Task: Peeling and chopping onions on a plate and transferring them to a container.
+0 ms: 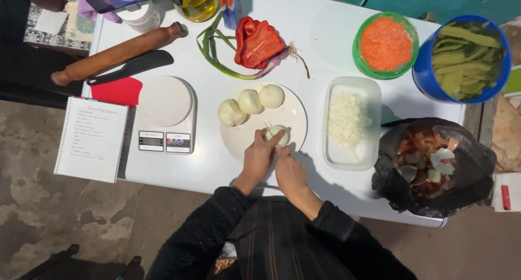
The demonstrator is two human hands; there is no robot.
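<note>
A white plate (293, 114) lies in the middle of the white table (325, 36). Three peeled onions (249, 102) sit in a row on its far side. My left hand (258, 156) grips a fourth peeled onion (274, 132) at the plate's near edge. My right hand (290, 171) is closed just beside the left, close to that onion; whatever it holds is hidden from me.
A white tray of chopped onion (347, 120) lies right of the plate, a black bag of peelings (431, 163) beyond it. Green bowl of grated carrot (385, 44), blue bowl of green strips (467, 57), red pepper (258, 41), kitchen scale (165, 117), rolling pin (116, 53), notebook (92, 139).
</note>
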